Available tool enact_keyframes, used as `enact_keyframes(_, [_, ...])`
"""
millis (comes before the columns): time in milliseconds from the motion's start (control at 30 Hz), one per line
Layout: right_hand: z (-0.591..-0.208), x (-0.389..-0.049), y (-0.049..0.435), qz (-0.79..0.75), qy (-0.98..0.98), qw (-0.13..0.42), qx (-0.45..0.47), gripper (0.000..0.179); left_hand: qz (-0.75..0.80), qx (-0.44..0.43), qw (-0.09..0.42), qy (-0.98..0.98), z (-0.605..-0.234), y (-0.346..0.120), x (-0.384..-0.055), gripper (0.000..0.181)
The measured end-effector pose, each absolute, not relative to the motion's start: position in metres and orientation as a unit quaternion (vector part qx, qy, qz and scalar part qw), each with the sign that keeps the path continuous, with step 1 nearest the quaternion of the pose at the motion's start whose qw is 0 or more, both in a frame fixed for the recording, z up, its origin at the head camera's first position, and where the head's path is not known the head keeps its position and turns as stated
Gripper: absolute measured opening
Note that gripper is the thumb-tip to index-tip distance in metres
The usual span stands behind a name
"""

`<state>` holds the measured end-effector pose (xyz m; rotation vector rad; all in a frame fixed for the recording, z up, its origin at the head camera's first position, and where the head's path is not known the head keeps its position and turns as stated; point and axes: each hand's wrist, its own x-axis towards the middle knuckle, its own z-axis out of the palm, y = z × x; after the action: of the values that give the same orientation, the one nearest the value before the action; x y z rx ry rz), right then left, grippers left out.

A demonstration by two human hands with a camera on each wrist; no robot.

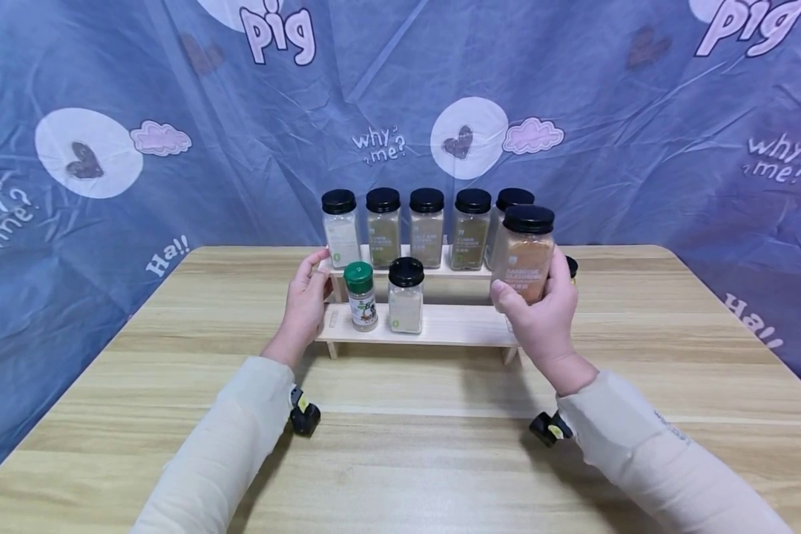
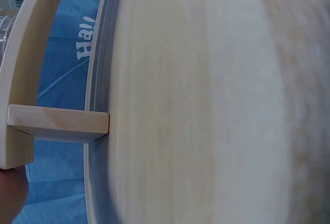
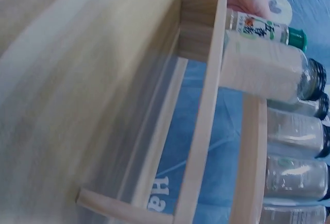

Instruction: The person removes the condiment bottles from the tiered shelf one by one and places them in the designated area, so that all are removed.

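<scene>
My right hand (image 1: 541, 326) grips a square clear jar of orange-brown barbecue seasoning (image 1: 529, 259) with a black lid, above the right end of a two-step wooden spice rack (image 1: 463, 328). At the rack's left end, my left hand (image 1: 302, 304) holds its side; in the left wrist view a fingertip (image 2: 12, 195) touches the wood. The lower step carries a green-lidded seasoning shaker (image 1: 363, 300) and a black-lidded jar of pale powder (image 1: 406, 300). On the upper step stand several black-lidded spice jars (image 1: 427, 230), the rightmost partly hidden by the held jar.
Behind my right hand shows part of a small dark-lidded container (image 1: 572, 268), mostly hidden. The rack stands on a light wood table (image 1: 400, 460). A blue printed cloth (image 1: 274, 148) hangs behind the table's back edge.
</scene>
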<state>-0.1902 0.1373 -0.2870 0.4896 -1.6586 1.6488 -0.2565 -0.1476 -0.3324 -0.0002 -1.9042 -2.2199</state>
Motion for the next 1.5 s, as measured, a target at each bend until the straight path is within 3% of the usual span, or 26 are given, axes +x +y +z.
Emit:
enact_keyframes(967, [-0.275, -0.21, 0.188, 0.632, -0.608, 0.469, 0.104, 0.045, -0.751, 0.012, 0.101, -0.652, -0.334, -0.148, -0.256, 0.035])
enact_keyframes(1500, [-0.281, -0.231, 0.232, 0.557, -0.688, 0.464, 0.027, 0.059, -0.748, 0.011, 0.099, -0.656, -0.332, -0.148, -0.255, 0.035])
